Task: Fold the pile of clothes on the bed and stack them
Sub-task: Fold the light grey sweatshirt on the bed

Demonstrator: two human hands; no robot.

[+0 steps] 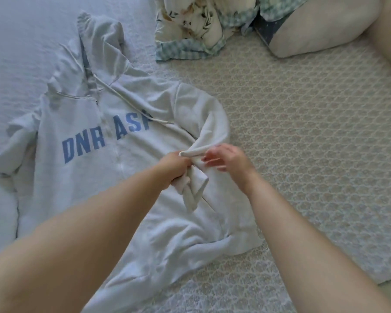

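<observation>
Presently, item one: pale grey hoodie (113,168), laid front-up on the bed (303,136), blue lettering legible across the chest, hood pointing to the upper left, hem toward the lower edge of the view. Long axis runs from upper left to lower right.

Item two: right-hand sleeve (212,123) of the hoodie, arcing from the shoulder down and inward, its cuff end drawn over the body of the garment.

Item three: left hand (178,164), fingers curled round the bunched cuff end, gripping it just above the torso panel.

Item four: right hand (226,158), just beside the left, fingers loosely spread and lightly blurred; they lie against the sleeve fabric, but whether they pinch it cannot be told.

Item five: unfolded pile (196,26) of floral and checked clothes, top centre, well apart from both hands.

Item six: cream pillow (321,28), upper right corner.

Governing relation: the sleeve lies directly under and between the two hands, its length curving away from the fingers toward the upper right. The left hand has the cuff and is the nearer to the chest. Judged step: laying the sleeve flat across the body, parallel to the long axis. The opposite sleeve, far left, remains spread out. Task judged early; no folded stack is visible.
</observation>
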